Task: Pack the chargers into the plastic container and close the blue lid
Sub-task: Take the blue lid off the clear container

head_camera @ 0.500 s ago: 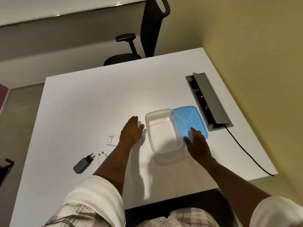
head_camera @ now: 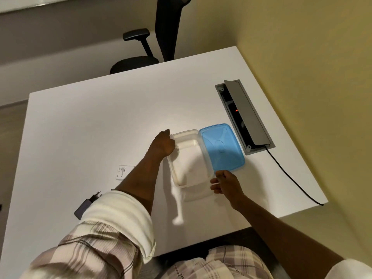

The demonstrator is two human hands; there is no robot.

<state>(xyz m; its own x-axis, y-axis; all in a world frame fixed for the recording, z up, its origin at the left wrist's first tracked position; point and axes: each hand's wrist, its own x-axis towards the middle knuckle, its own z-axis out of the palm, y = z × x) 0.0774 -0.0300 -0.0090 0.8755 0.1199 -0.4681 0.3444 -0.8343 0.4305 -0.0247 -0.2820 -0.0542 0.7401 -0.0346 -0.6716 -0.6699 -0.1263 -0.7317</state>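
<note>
A clear plastic container [head_camera: 189, 164] stands open and empty on the white table [head_camera: 90, 121]. Its blue lid [head_camera: 221, 148] lies flat against its right side. My left hand [head_camera: 163, 146] curls over the container's far left rim. My right hand [head_camera: 227, 184] pinches the near right corner, just below the lid's edge. A flat white charger [head_camera: 121, 172] lies left of my left forearm. A black charger [head_camera: 84, 206] with its prongs up sits nearer, partly hidden by my rolled sleeve. My arm may hide another charger.
A grey power socket box [head_camera: 243, 117] with its flap raised is set into the table right of the lid. A black cable [head_camera: 291, 178] runs from it over the table's right edge. A black office chair [head_camera: 153, 47] stands beyond the far edge; a wall is close on the right.
My left hand has gone from the table beside the container onto its left rim. My right hand has slid off the blue lid to the container's near right corner.
</note>
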